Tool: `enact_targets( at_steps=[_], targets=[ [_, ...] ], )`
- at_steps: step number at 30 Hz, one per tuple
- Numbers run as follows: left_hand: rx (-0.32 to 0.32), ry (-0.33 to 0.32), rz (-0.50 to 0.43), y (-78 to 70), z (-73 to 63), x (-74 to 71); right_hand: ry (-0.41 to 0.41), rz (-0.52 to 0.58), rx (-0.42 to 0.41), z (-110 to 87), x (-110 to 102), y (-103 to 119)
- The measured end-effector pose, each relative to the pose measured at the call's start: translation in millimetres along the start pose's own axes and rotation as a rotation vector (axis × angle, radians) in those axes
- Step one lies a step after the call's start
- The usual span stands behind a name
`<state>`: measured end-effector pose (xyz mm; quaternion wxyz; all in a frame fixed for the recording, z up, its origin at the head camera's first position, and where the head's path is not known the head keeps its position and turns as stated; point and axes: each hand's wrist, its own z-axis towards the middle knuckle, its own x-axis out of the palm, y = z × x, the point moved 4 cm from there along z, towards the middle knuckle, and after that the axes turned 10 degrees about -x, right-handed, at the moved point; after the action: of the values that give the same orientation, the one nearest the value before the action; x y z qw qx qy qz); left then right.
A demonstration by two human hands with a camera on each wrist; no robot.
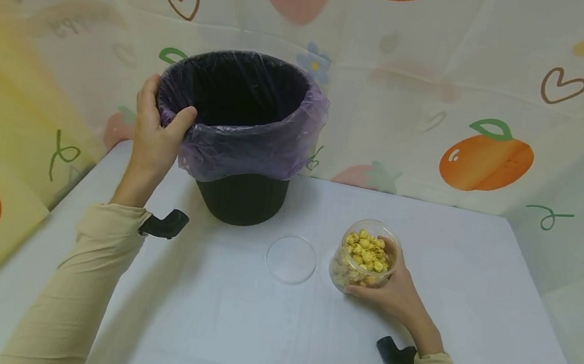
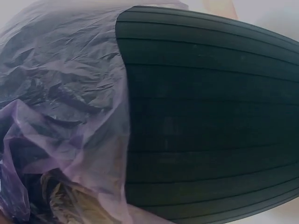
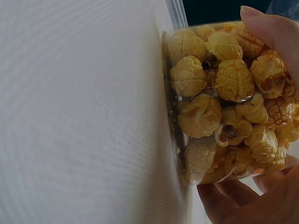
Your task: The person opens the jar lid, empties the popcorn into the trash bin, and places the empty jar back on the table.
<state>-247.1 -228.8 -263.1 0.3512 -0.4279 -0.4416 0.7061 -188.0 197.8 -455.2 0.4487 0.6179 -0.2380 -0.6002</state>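
A black trash can [image 1: 241, 200] lined with a thin purple plastic bag [image 1: 258, 148] stands toward the back of the table. My left hand [image 1: 160, 125] grips its left rim, the thumb over the front edge and the fingers round the outer side. In the left wrist view the ribbed wall of the trash can [image 2: 210, 112] and the folded-down bag [image 2: 70, 84] fill the picture. At the right, my right hand [image 1: 398, 290] holds a clear jar [image 1: 339, 265] of yellow popcorn [image 1: 367, 251], thumb and fingers round its sides. The jar has no lid on; the right wrist view shows popcorn [image 3: 233, 84] through its wall.
A clear round lid [image 1: 291, 260] lies flat on the white-covered table [image 1: 253, 334] between the trash can and the jar. Behind the table hangs a printed cloth [image 1: 415, 100] with fruit and hearts. Each wrist wears a black strap device [image 1: 165, 224].
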Motion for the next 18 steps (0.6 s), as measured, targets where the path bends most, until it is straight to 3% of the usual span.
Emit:
enact_targets(
  at_steps=[18],
  targets=[
    [-0.004,-0.016,-0.096,5.6,1.0,4.6,-0.002,-0.002,0.007,-1.0,-1.3,1.9]
  ],
)
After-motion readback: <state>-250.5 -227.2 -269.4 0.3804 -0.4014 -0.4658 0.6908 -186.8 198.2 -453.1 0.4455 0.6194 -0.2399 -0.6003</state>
